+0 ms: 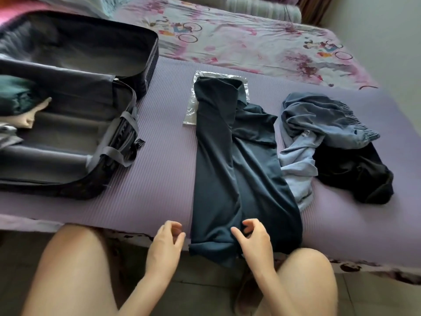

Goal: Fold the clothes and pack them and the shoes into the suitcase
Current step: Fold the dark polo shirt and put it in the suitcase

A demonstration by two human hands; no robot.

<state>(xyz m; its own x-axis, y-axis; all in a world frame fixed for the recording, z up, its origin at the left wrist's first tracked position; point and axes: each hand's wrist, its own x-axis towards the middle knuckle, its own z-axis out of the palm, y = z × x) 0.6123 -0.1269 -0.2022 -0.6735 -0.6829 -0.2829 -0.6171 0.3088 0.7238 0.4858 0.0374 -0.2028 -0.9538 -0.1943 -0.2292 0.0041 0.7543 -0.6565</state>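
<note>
The left hand (165,238) is held slack, empty; the right hand (250,236) cannot be read; the limp shirt (227,167) is best pinched at its hem.

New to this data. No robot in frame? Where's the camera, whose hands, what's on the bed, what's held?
No robot: a person works bare-handed, and the single picture comes from a wide-angle camera on their head, looking down past their knees. The left hand hangs beside the cloth, fingers loosely curled, holding nothing. The right hand sits on the near end of a dark teal garment, folded into a long strip; whether it pinches the cloth is unclear. The garment lies on a purple mat, its far end on a silvery plastic bag. To its right: a crumpled light blue garment and a black garment. On the left, the open suitcase with a green item inside.
</note>
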